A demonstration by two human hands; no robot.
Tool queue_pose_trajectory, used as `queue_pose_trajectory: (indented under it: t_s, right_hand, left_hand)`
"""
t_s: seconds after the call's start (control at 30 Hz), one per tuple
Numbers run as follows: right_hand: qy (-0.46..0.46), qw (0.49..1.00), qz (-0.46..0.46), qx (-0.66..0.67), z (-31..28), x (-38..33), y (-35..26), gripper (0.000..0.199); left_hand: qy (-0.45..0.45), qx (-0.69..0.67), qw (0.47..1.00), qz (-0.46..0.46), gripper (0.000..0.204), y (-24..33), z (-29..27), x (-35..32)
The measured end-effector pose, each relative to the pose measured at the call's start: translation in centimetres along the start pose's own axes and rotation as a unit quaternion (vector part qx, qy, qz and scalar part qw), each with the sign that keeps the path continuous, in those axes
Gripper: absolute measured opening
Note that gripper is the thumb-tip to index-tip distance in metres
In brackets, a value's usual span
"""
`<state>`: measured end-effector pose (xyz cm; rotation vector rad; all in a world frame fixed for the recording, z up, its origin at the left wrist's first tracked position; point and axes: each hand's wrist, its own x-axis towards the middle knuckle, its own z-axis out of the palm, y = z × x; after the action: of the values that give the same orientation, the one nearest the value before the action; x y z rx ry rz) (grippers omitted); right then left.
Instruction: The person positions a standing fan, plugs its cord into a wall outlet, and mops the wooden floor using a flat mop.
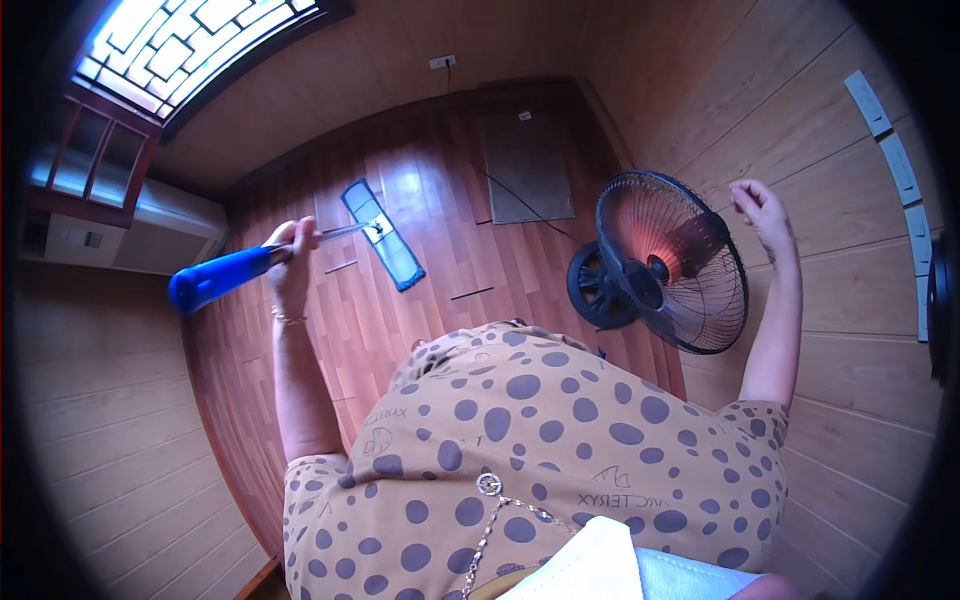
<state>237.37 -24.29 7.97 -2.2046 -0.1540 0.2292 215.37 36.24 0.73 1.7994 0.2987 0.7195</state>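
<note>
Left hand: the left hand (pixel 292 250) is wrapped around the mop handle (pixel 215 281), its blue grip jutting out toward the left wall (pixel 110 360).
Right hand: the right hand (pixel 765 215) is raised beside the fan (pixel 672 260), fingers loosely curled, nothing visible in it; apart from the cage.
Mop: the pole (pixel 345 232) runs from the left hand to the flat blue mop head (pixel 402 262), laid on the wooden floor (pixel 460 265) ahead, left of the fan.
Progress: the mop head is down; which boards have been wiped, or remain, I cannot tell.
Floor room: boards stretch between mop head and fan base; beyond, a grey mat (pixel 530 175) lies near the far wall (pixel 390 100).
Edges: the right wall (pixel 850 320) borders the fan's side; a dark cord (pixel 525 203) crosses the boards.
</note>
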Motion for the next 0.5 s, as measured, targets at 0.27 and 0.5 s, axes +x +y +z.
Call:
queue_pose_trajectory:
  t_s: [0.27,0.5]
  right_hand:
    - [-0.090,0.843,-0.525,0.078,20.3,-12.1,-23.3,0.076]
    - [-0.208,0.799,-0.433,0.362,32.1,-21.0,-25.7,0.037]
  left_hand:
    - [-0.328,0.172,0.922,0.117,0.013,1.3,5.4,-1.2]
    - [-0.450,0.189,0.868,0.088,0.019,-10.3,1.9,-4.9]
